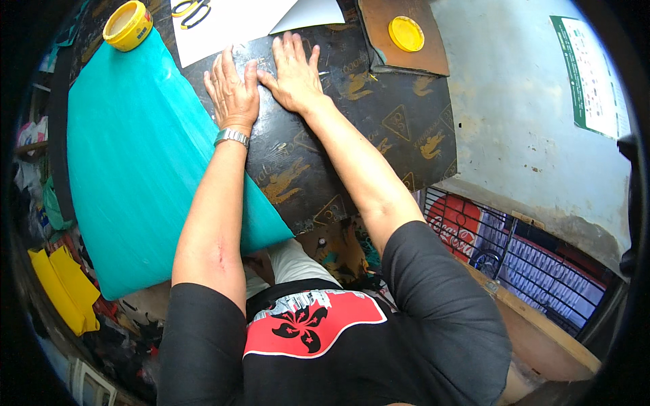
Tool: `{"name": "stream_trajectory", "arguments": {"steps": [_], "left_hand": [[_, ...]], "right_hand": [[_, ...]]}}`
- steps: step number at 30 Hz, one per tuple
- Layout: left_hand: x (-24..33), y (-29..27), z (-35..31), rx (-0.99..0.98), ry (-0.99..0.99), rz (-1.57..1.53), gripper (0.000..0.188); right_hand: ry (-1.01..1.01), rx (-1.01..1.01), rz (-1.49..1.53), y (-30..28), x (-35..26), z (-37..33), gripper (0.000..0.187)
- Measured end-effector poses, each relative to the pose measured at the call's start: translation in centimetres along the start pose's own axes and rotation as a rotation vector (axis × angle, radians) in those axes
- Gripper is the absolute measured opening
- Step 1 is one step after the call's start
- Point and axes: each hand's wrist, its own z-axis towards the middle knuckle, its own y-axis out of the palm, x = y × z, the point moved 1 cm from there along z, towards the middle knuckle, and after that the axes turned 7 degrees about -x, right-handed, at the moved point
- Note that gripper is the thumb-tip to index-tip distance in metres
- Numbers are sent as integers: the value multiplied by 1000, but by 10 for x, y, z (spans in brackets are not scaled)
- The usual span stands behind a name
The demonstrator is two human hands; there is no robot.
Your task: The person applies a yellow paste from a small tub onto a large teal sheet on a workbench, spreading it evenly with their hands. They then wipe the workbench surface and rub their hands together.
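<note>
My left hand [233, 93] lies palm down on the dark printed tabletop [352, 155], its fingers spread and nothing in its grasp. A metal-banded watch [232, 137] circles that wrist. Beside it, my right hand [296, 80] presses flat too, fingers apart, the two thumbs close together. Just past my fingertips is a white sheet [237, 27], with a corner flap [308, 15] folded or overlapping at its right. A large teal sheet [135, 155] stretches to the left of my left forearm and hangs past the near table edge.
Yellow-handled scissors [193, 12] rest on the white sheet. A yellow tub [127, 26] stands on the teal sheet's far end. At the far right, a yellow lid [406, 34] sits on a brown board [430, 57]. A pale wall [514, 101] bounds the right side; yellow material [64, 287] lies low left.
</note>
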Motion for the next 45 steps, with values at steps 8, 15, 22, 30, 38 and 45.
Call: {"name": "stream_trajectory", "arguments": {"steps": [8,15,22,30,38,45], "left_hand": [[2,-6,1,39,-14,-106,55],[-1,-4,1,51,-11,-169,54],[-1,-4,2,68,1,-173,51],[-7,-1,3,-12,-61,-232,56],[5,-84,28,-180,-19,-841,55],[-25,-259,-106,-46,-19,-774,51]], "right_hand": [[-250,-90,127,-34,-15,-68,61],[-23,19,149,-38,-2,-28,64],[-117,-34,-103,1,-15,-17,72],[-342,-308,88,-39,-31,-83,66],[-113,40,191,-42,-34,-23,68],[-213,-86,-99,8,-47,-33,83]]}}
